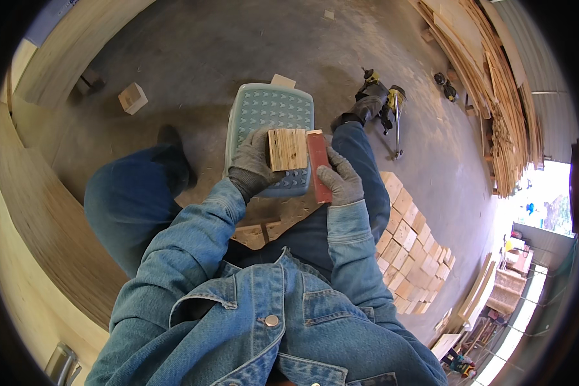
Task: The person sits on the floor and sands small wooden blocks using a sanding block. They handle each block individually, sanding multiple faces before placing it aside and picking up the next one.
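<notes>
My left hand (252, 159), in a grey work glove, grips a squarish plywood block (288, 150) whose layered edge faces up. My right hand (343, 179), gloved too, is closed around a narrow sanding block (319, 168) with a red abrasive-looking face. The sanding block stands on end close to the right side of the plywood block; whether the two touch, I cannot tell. Both are held above a pale blue-green plastic stool (270, 106) with a patterned top, between my spread legs.
Many wooden blocks are stacked (408, 244) by my right leg. A yellow-and-black power tool (392, 106) lies beyond my right foot. One loose block (133, 98) sits on the floor at left, and another wood piece (283, 81) behind the stool. Long boards (505, 109) lean far right.
</notes>
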Motion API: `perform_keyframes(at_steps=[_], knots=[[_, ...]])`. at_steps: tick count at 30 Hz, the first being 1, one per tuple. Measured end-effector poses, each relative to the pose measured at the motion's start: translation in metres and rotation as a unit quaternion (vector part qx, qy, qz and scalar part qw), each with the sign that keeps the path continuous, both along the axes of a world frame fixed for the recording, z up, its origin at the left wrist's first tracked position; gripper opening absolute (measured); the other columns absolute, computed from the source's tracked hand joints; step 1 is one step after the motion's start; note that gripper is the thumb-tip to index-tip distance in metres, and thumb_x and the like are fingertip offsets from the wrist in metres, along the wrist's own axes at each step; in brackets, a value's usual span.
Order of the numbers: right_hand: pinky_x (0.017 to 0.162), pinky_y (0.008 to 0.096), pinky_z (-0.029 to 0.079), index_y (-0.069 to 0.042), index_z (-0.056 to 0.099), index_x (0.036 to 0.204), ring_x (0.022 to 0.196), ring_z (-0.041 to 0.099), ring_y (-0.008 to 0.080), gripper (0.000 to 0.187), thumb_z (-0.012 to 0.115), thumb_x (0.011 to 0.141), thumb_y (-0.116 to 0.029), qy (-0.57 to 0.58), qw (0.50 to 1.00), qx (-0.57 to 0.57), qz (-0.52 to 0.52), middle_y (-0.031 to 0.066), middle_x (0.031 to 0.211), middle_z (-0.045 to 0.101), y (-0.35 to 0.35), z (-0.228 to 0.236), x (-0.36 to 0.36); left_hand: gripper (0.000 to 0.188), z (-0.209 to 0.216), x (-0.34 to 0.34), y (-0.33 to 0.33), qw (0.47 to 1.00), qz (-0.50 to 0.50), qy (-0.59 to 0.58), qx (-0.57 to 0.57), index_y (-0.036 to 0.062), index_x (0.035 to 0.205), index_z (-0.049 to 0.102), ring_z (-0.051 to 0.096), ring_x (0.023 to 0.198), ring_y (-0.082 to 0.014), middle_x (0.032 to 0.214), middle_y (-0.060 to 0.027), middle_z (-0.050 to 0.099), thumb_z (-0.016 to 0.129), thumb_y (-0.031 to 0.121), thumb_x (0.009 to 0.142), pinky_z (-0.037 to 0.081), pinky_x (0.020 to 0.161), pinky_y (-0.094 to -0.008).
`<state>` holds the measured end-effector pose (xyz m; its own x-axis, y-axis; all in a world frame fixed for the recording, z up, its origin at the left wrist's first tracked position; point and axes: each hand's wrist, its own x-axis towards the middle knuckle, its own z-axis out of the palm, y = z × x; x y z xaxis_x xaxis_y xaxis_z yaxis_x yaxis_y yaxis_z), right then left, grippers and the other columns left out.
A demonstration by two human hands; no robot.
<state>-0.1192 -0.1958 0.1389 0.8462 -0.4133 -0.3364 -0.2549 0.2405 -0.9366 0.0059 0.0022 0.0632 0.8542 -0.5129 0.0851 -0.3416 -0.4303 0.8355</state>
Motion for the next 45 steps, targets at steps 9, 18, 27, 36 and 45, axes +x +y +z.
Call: perform_keyframes(at_steps=[9,18,27,36,45], knots=[[0.101,0.0302,0.056,0.006,0.055,0.147,0.116,0.068,0.0188,0.06,0.078,0.093,-0.004,0.076,0.996,-0.048,0.009,0.015,0.137,0.067,-0.013,-0.008,-0.011,0.098,-0.014,0.003,-0.002,0.998,0.008,0.015,-0.053,0.011,0.146,0.046,0.054,0.131,-0.0373,0.135,-0.0174,0.058,0.095,0.026,0.062,0.045,0.115,-0.0469],[0.101,0.0313,0.055,0.005,0.057,0.147,0.116,0.067,0.0186,0.062,0.081,0.09,-0.002,0.052,0.997,-0.046,0.013,0.0131,0.135,0.068,-0.003,-0.008,-0.007,0.099,-0.018,0.003,-0.003,1.0,-0.007,0.002,-0.005,0.0123,0.147,0.044,0.055,0.132,-0.0364,0.139,-0.0168,0.057,0.095,0.029,0.063,0.045,0.115,-0.0461],[0.101,0.0308,0.055,0.006,0.059,0.144,0.116,0.068,0.0186,0.061,0.083,0.089,-0.007,0.028,0.991,-0.127,-0.002,0.016,0.132,0.07,-0.02,-0.016,-0.009,0.094,-0.025,0.003,-0.008,0.981,-0.034,0.14,-0.13,0.0078,0.145,0.046,0.058,0.13,-0.0303,0.138,-0.0148,0.059,0.095,0.023,0.066,0.047,0.114,-0.0426],[0.108,0.0341,0.052,0.002,0.061,0.143,0.125,0.066,0.0249,0.062,0.085,0.088,-0.015,0.08,0.978,-0.186,0.05,0.0165,0.143,0.065,-0.001,0.006,0.017,0.095,-0.026,0.002,-0.003,0.99,-0.036,0.066,-0.117,0.0065,0.143,0.046,0.058,0.125,-0.031,0.134,-0.0135,0.059,0.094,0.019,0.062,0.046,0.112,-0.0422],[0.108,0.036,0.053,-0.001,0.064,0.14,0.123,0.068,0.028,0.063,0.087,0.085,-0.021,0.109,0.974,-0.192,0.042,0.0169,0.138,0.068,-0.011,-0.029,-0.015,0.094,-0.023,0.003,-0.011,0.978,-0.037,0.16,-0.126,0.0069,0.142,0.041,0.061,0.13,-0.0276,0.138,-0.0124,0.06,0.096,0.021,0.067,0.051,0.112,-0.0423]])
